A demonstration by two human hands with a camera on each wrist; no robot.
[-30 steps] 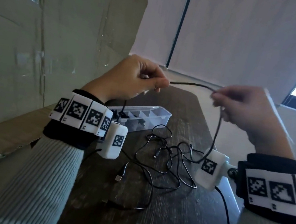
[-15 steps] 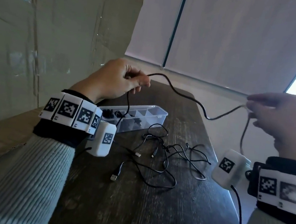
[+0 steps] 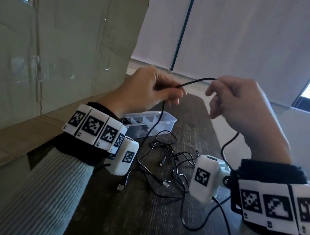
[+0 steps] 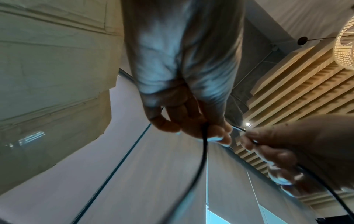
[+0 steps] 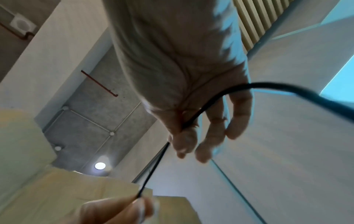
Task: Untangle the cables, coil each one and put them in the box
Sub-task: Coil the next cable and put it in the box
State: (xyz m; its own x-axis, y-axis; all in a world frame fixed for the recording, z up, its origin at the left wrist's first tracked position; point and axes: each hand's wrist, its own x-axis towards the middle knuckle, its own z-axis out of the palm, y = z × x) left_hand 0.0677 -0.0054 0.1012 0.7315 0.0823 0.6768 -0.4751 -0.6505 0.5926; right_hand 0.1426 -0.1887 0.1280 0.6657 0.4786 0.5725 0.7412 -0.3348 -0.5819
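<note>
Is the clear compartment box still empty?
No: in the head view the clear compartment box on the table already holds dark cable pieces in its nearer compartments, behind the left hand.

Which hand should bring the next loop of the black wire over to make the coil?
Probably the right hand. It pinches the thin black cable where the slack hangs down. The left hand already grips it in curled fingers, so it suits holding the coil.

No words, brands or numbers can be read anywhere. The wristbands [image 3: 97, 128] and the white camera housings [image 3: 204, 178] carry only black-and-white square code patterns. Tiny marks beneath the wristband squares may be characters, but they are too small to make out.
</note>
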